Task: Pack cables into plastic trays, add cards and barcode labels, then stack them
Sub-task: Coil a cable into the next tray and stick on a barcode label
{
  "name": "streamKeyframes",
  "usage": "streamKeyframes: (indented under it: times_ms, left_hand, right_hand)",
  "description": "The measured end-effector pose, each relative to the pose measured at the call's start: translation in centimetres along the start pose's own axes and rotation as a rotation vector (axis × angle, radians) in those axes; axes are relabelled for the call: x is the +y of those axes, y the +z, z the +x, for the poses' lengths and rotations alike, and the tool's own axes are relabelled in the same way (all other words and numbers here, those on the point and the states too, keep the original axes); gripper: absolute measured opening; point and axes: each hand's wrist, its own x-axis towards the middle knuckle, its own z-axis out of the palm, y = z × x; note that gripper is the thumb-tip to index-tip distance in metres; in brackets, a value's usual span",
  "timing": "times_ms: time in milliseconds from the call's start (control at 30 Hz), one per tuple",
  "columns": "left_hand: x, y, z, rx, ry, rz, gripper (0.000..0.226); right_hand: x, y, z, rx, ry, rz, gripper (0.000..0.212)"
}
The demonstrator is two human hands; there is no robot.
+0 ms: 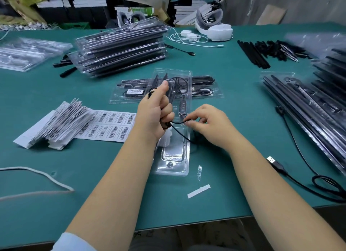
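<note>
Green-topped table (56,204); grey wall (309,5) behind.

Under the fingers (169,111) a clear plastic tray (175,153) is lying, glossy and catching white glare. The cable (180,133) running between the fingers is looking like matt black rubbery plastic, smooth. The bench (93,176) is wearing a matt green covering, smooth. Left of the fingers, a sheet of barcode labels (110,126) is showing as white paper, slightly shiny, beside a stack of grey-white paper cards (61,119).
</note>
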Motion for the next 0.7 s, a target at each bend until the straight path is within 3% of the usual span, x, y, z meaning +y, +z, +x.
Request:
streamKeyframes:
  times_ms: [133,267,400,500,533,600,700]
  left_hand:
    - [-0.2,0.5,-0.1,0.018,0.020,0.121,0.029]
    - [0.0,0.6,-0.3,0.005,0.014,0.039,0.041]
    - [-0.1,0.9,-0.8,-0.142,0.074,0.047,0.049]
    - [-0.5,1.2,-1.2,-0.221,0.215,0.386,0.050]
    - [-0.6,1.3,-1.3,-0.215,0.255,0.493,0.046]
    - [-0.9,1.5,-1.7,-0.234,0.276,0.595,0.040]
    - [-0.9,1.6,-1.9,-0.282,0.273,0.675,0.033]
  right_hand:
    - [-0.2,-0.3,-0.2,0.066,0.058,0.105,0.019]
    - [-0.9,-0.4,-0.9,-0.028,0.002,0.259,0.013]
    - [-1.4,1.1,-1.0,0.072,-0.139,-0.034,0.025]
    - [-1.8,0.9,-0.9,0.127,-0.157,0.062,0.013]
    - [-1.8,0.7,-1.0,0.135,-0.190,0.093,0.018]
    - [-1.9,0.5,-1.3,0.115,-0.232,0.207,0.021]
    - [-2.4,0.2,-1.3,0.069,-0.154,0.379,0.010]
